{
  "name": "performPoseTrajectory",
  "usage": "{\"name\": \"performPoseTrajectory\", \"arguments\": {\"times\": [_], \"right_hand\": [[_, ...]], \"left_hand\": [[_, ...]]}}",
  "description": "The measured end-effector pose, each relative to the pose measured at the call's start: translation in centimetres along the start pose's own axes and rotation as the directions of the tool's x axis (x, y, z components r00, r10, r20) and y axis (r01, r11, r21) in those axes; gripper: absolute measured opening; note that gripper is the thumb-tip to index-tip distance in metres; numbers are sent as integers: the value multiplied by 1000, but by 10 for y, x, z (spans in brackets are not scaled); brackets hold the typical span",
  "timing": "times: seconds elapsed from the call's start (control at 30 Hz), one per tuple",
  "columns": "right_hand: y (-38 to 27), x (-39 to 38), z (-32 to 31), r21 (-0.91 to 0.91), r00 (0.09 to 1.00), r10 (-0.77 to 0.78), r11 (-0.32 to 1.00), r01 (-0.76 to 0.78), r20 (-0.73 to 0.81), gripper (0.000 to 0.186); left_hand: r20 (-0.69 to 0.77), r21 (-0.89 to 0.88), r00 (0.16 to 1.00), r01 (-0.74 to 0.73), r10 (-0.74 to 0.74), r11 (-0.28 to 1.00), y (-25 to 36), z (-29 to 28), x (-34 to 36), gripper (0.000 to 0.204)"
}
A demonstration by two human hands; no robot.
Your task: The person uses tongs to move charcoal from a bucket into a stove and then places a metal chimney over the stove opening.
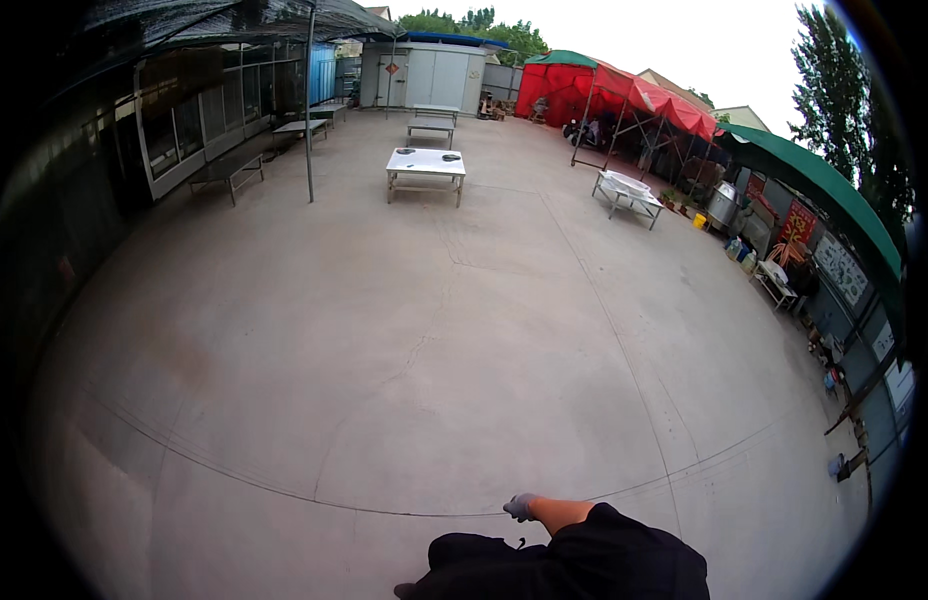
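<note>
My right hand (519, 507), in a grey glove, is held out in front of my body at the bottom of the view. Its bare forearm (562, 513) comes out of a black sleeve. The gloved fingers look curled together; whether anything small sits in them is too small to make out. Nothing stands within reach of this hand; below it lies the concrete floor (464, 400). My left hand does not show. A small dark shape (404, 591) sticks out beside my black clothing, and I cannot tell what it is.
Ahead stands a white-topped table (425, 162) with two dark items, more tables behind it. A low table (629, 195) with a white tub is to the right. Left are a metal post (310, 120) and a dark bench (229, 172). A red canopy (624, 95) and clutter line the right.
</note>
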State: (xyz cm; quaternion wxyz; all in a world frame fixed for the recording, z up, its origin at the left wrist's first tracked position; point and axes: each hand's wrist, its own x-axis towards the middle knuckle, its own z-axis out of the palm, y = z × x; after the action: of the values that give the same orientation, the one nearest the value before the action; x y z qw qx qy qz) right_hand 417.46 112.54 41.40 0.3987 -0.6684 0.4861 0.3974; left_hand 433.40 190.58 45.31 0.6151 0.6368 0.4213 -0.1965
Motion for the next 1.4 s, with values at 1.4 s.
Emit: {"name": "performPoseTrajectory", "arguments": {"times": [1.4], "right_hand": [[34,40,-76,770,998,-36,635,57,-44,54]], "left_hand": [[316,557,945,-116,-81,823,84,316,-12,63]]}}
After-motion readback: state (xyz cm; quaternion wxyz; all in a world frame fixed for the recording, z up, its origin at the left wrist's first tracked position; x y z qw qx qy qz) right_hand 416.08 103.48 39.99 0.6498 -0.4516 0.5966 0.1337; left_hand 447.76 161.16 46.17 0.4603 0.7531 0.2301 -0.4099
